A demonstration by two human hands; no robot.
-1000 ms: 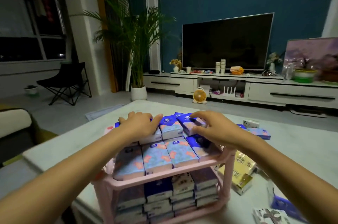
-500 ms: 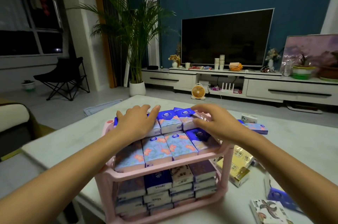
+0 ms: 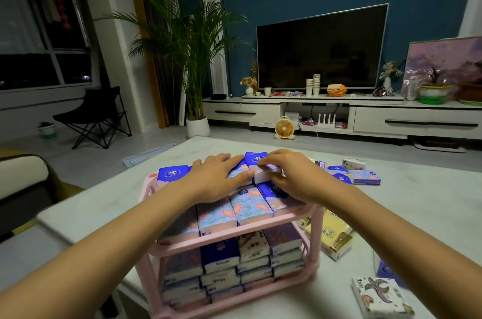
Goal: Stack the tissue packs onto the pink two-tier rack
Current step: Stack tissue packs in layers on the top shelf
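**Both Hands On Top Tier**

The pink rack [image 3: 234,239] stands on the table [image 3: 99,204], with tissue packs [image 3: 221,261] filling both tiers. The left hand [image 3: 216,180] lies flat on the top row. The right hand [image 3: 294,179] pinches one rear pack [image 3: 255,159].

**Both arms out, hands nearly meeting**

Both arms are bare and reach forward from the bottom corners of the view, closing toward each other. The left arm [image 3: 117,240] runs up from the lower left with the wrist straight. The left hand [image 3: 216,178] lies palm down, fingers straight and close together, pointing away and to the right. Its thumb stretches toward the other hand, and the hand presses flat on the packs [image 3: 241,172]. The right arm [image 3: 391,219] comes in from the lower right. The right hand [image 3: 297,178] is arched, knuckles up, fingers curled over one pack [image 3: 257,159], thumb tucked at its near side, pinching it. The two hands sit just beside each other.
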